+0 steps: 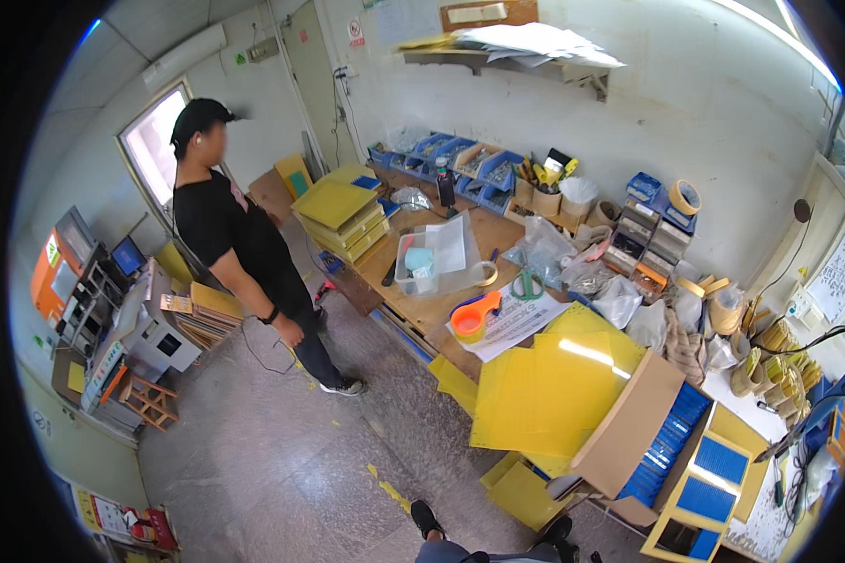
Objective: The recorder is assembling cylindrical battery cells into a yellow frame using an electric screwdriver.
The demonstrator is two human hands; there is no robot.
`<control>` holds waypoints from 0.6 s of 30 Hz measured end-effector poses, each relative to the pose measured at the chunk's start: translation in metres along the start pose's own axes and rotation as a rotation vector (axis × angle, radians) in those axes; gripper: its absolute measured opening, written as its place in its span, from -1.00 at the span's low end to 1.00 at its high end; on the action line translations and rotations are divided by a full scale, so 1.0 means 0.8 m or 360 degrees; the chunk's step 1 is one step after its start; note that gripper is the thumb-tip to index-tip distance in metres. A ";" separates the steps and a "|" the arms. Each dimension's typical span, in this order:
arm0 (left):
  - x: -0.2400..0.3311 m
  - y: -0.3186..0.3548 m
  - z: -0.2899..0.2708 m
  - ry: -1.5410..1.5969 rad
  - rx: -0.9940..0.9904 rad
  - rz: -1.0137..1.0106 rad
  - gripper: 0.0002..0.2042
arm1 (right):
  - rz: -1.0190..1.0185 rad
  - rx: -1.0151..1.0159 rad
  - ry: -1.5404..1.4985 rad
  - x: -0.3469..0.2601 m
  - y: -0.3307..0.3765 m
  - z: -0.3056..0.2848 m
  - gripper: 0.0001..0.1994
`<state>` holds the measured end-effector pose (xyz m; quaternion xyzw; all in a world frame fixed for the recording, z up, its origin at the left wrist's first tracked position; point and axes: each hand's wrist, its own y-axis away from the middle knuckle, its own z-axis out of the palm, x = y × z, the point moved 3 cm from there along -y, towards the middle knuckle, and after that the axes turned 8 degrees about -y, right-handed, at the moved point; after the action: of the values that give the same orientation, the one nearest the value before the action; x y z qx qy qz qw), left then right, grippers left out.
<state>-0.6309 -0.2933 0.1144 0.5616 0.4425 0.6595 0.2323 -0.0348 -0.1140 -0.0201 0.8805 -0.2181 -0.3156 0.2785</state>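
Hands of the wearer are out of view, so their state cannot be told, while yellow sheets [545,389] lie on the counter [421,305] edge nearest the wearer's shoes [427,518], seemingly between steps, and another person [244,246] stands by.

Open brown carton [629,422], blue packs [671,446] inside

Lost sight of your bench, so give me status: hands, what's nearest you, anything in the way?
Both hands out of view. Nearest: yellow sheets and open cardboard box on the bench edge. Another person stands on the floor to the left, apart from the bench.
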 end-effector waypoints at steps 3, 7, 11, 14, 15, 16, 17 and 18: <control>-0.009 -0.006 -0.091 0.0024 -0.0021 -0.0026 -0.57 | 0.0148 0.0098 -0.0012 0.005 0.062 0.053 -0.85; -0.010 -0.001 -0.194 0.0055 -0.0023 -0.0039 -0.57 | 0.0203 0.0131 -0.0083 -0.029 0.125 0.126 -0.85; -0.022 0.013 -0.277 0.0085 0.0001 -0.0074 -0.57 | -0.0047 0.0117 -0.0254 -0.102 0.107 0.184 -0.85; -0.043 0.028 -0.318 0.0141 0.0058 -0.0156 -0.57 | -0.0292 0.0074 -0.0212 -0.292 0.159 0.218 -0.86; -0.047 0.031 -0.328 0.0161 0.0054 -0.0182 -0.57 | -0.0373 -0.0052 -0.0400 -0.317 0.154 0.231 -0.86; -0.051 0.032 -0.336 0.0168 0.0047 -0.0215 -0.57 | -0.0449 -0.0180 -0.0596 -0.342 0.142 0.249 -0.87; -0.056 0.033 -0.346 0.0176 0.0049 -0.0251 -0.57 | -0.0458 -0.0231 -0.0401 -0.380 0.141 0.259 -0.84; -0.062 0.036 -0.355 0.0189 0.0051 -0.0294 -0.57 | -0.0458 -0.0282 -0.0205 -0.412 0.139 0.268 -0.80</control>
<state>-0.8810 -0.4395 0.1188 0.4821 0.5158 0.6602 0.2563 -0.4355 -0.0883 0.0546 0.8527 -0.0784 -0.4259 0.2923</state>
